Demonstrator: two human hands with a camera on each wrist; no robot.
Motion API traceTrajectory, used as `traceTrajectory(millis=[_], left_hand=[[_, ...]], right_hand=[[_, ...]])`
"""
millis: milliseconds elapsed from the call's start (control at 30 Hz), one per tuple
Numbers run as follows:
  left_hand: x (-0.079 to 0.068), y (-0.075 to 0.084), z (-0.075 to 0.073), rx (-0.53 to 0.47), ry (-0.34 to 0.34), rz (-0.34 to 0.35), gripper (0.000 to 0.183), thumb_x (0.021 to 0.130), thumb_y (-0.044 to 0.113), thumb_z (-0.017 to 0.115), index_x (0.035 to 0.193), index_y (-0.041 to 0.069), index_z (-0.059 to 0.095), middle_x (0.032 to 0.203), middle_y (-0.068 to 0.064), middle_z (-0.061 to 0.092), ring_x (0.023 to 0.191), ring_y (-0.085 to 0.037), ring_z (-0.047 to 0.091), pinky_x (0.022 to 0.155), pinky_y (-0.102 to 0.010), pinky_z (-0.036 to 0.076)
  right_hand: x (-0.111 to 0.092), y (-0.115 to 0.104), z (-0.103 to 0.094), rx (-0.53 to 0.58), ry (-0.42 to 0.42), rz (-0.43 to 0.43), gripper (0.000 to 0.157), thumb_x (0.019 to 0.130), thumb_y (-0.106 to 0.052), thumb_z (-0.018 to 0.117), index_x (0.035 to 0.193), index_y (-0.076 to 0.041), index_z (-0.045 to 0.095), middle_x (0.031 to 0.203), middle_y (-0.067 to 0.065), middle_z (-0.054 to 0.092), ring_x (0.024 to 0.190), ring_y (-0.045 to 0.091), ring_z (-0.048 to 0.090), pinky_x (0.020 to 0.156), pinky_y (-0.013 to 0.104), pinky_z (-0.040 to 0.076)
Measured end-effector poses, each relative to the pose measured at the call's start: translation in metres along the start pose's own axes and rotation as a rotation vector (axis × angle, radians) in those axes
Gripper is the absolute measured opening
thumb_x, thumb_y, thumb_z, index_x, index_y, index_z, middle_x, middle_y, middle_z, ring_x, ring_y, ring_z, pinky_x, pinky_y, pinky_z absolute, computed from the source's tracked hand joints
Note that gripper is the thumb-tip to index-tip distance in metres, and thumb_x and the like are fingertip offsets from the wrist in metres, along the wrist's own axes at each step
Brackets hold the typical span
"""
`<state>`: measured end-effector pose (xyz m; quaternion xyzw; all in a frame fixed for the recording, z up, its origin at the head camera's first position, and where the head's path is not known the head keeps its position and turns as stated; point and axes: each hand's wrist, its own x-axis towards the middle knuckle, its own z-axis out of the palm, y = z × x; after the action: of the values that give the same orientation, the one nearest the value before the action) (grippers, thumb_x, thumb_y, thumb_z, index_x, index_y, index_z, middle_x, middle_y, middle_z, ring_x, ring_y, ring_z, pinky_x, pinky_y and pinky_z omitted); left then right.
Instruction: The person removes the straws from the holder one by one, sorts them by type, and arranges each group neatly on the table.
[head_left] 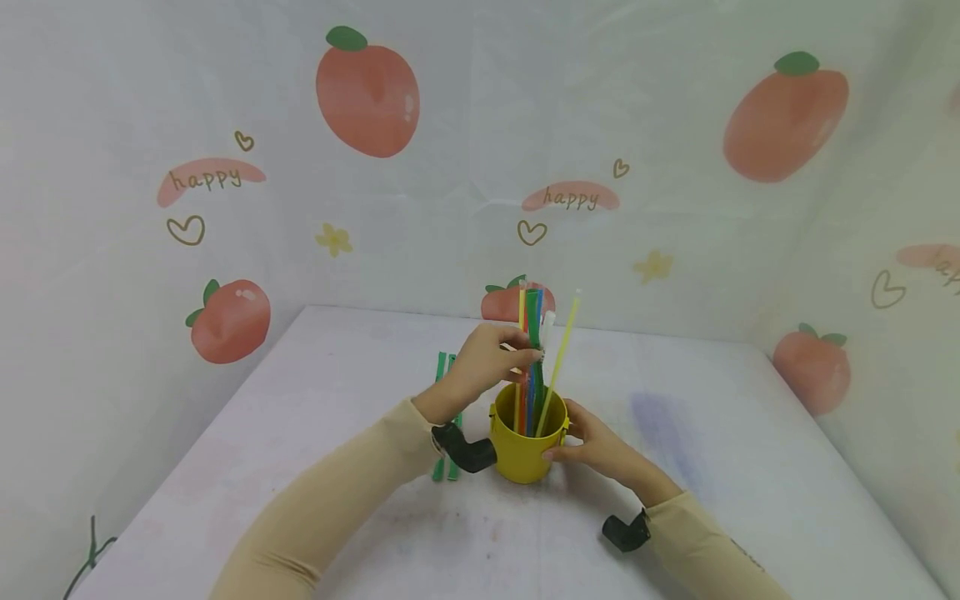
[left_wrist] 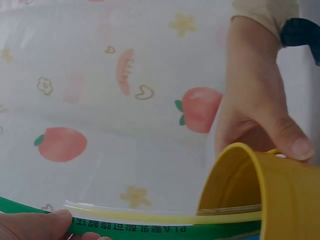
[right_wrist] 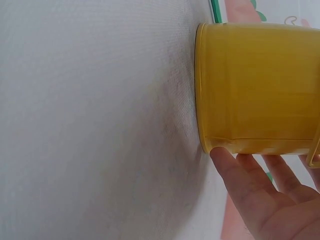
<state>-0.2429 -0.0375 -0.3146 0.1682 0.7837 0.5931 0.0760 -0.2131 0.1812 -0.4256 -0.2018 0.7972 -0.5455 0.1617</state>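
A small yellow bucket [head_left: 519, 460] stands upright on the table and holds several slim straws in coloured wrappers. My right hand [head_left: 600, 437] grips its right side, thumb at the front and fingers behind; in the right wrist view the fingertips [right_wrist: 220, 154] touch the wall near the base. Above the rim, my left hand [head_left: 480, 362] pinches a green-wrapped straw [left_wrist: 135, 228] with printed lettering, its lower end inside the bucket. Red and blue straws [head_left: 531, 412] stand beside it. A yellow straw [head_left: 564, 350] leans out to the right.
Two more green-wrapped straws [head_left: 440, 375] lie on the white table [head_left: 360, 517] left of the bucket, partly behind my left forearm. A white curtain [head_left: 450, 233] with printed fruit hangs behind the table. A dark green cord [head_left: 92, 550] shows at the lower left.
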Motion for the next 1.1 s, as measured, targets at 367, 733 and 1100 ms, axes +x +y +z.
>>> traceTrajectory(millis=[367,733,1100], left_hand=[[-0.001,0.017,-0.020,-0.004,0.136,0.091,0.016,0.091,0.016,0.068,0.100,0.003,0.066,0.096,-0.014,0.067,0.086,-0.030,0.066,0.074,-0.030,0.060],[-0.007,0.034,-0.045,-0.120,0.207,0.122,0.016,0.092,0.016,0.066,0.102,0.003,0.064,0.097,-0.009,0.063,0.088,-0.026,0.067,0.083,-0.032,0.058],[-0.009,0.034,-0.071,-0.268,0.250,0.134,0.019,0.093,0.006,0.064,0.108,-0.003,0.060,0.088,-0.001,0.063,0.081,-0.019,0.068,0.082,-0.031,0.058]], right_hand=[[0.000,0.000,-0.001,-0.006,-0.005,-0.009,0.076,0.082,-0.019,0.078,0.143,-0.002,0.037,0.145,0.018,0.043,0.132,0.045,0.041,0.108,0.064,0.031],[0.000,0.000,-0.001,-0.017,-0.018,-0.040,0.071,0.083,-0.019,0.077,0.141,-0.002,0.039,0.142,0.018,0.046,0.131,0.045,0.042,0.108,0.064,0.031],[-0.001,0.000,-0.001,-0.015,-0.010,-0.029,0.073,0.083,-0.019,0.077,0.142,-0.003,0.038,0.143,0.018,0.045,0.131,0.045,0.042,0.108,0.065,0.031]])
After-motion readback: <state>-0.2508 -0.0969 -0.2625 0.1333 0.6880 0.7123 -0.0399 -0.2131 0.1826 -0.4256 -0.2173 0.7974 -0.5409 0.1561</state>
